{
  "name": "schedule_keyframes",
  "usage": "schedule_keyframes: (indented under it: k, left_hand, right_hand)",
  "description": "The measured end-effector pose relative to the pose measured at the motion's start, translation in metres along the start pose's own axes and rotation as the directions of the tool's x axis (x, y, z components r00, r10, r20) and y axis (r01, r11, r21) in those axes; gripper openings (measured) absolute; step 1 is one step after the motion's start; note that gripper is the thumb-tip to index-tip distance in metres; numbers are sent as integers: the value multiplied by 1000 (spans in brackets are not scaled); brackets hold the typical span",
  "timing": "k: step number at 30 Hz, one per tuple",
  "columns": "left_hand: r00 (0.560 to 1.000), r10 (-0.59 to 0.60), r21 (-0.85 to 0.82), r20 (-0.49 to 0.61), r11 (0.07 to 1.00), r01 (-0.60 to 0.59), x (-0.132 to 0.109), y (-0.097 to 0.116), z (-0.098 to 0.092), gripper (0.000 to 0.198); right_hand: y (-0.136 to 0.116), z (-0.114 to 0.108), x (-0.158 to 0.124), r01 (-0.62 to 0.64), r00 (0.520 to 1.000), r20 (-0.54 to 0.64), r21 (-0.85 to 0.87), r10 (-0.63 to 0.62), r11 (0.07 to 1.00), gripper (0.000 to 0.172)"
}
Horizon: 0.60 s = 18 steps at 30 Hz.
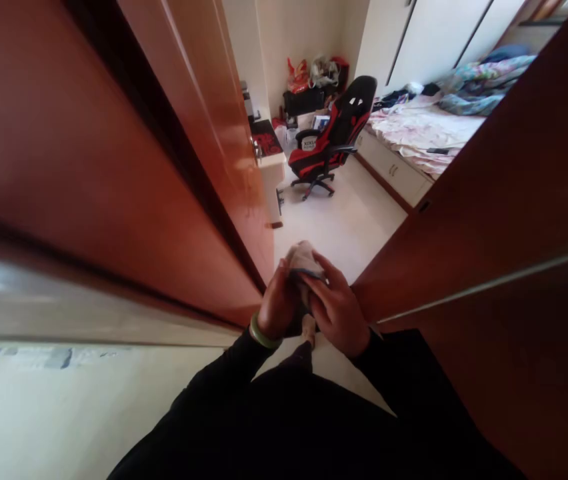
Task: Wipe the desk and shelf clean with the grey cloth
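Black long-sleeved top (259, 420) fills the bottom of the view, its arms drawn in toward the middle of the chest. Two glossy reddish-brown wooden door panels, left panel (89, 167) and right panel (504, 200), stand to either side and leave a narrow gap, so the room beyond shows only through it. In there, a white tiled floor (334, 227) runs past a bed (419, 127) with pale pink sheets and heaped blue-patterned bedding (484, 83), set along white wardrobes (434, 40). A red-and-black gaming chair (334, 133) stands beside a white desk (271, 163), with plastic bags (309, 73) piled against the wall behind. Left hand (278, 300) and right hand (338, 308) come together, fingers closing from both sides on a crumpled pale cloth (304, 261) with a blue edge, clamping it in front of the chest, within the gap and clear of the panels. A green bangle (264, 332) circles the left wrist.
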<state>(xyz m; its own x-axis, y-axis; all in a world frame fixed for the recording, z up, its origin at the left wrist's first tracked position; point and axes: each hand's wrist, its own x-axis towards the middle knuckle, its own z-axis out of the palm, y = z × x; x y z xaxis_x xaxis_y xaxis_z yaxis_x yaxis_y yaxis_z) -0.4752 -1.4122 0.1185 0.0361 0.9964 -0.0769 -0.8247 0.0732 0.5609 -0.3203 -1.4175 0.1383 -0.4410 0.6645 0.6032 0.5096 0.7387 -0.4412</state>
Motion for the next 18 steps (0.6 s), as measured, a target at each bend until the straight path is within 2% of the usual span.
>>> schedule_keyframes:
  k: [2, 4, 6, 8, 10, 12, 13, 15, 16, 18]
  left_hand:
    - [993, 112, 74, 27, 991, -113, 40, 2, 8, 58]
    - [982, 191, 192, 2, 963, -188, 85, 5, 15, 50]
    - [970, 239, 267, -48, 939, -218, 132, 10, 23, 38]
    - [971, 225, 222, -84, 954, -201, 177, 15, 30, 29]
    - [981, 167, 120, -102, 981, -154, 217, 20, 34, 29]
    - [987, 99, 35, -128, 995, -95, 252, 26, 35, 31]
    - [990, 41, 7, -133, 999, -41, 268, 30, 35, 32]
    - [985, -142, -24, -99, 990, 141, 300, 36, 33, 34]
    - [967, -246, -27, -73, 969, 244, 317, 39, 33, 35]
    - [921, -389, -14, -35, 921, 389, 352, 44, 36, 36]
  right_hand:
    - [23, 8, 31, 43, 996, 85, -50, -39, 998, 47]
    - [48, 6, 61, 38, 986, 163, -58, -28, 998, 43]
    - [74, -2, 88, 15, 978, 210, 7, -16, 1000, 38]
    - [102, -10, 113, -62, 977, 210, 162, 27, 985, 27]
    - [134, -13, 136, -221, 971, 171, 370, 168, 902, 19]
    - [173, -8, 157, -386, 914, 115, 540, 388, 748, 24]
    - [194, -2, 168, -449, 863, 96, 594, 496, 667, 33]
    - [239, 11, 190, -533, 758, 95, 659, 645, 530, 62]
    - [261, 17, 203, -561, 723, 122, 679, 680, 474, 75]
    - [302, 25, 230, -607, 678, 222, 707, 701, 363, 85]
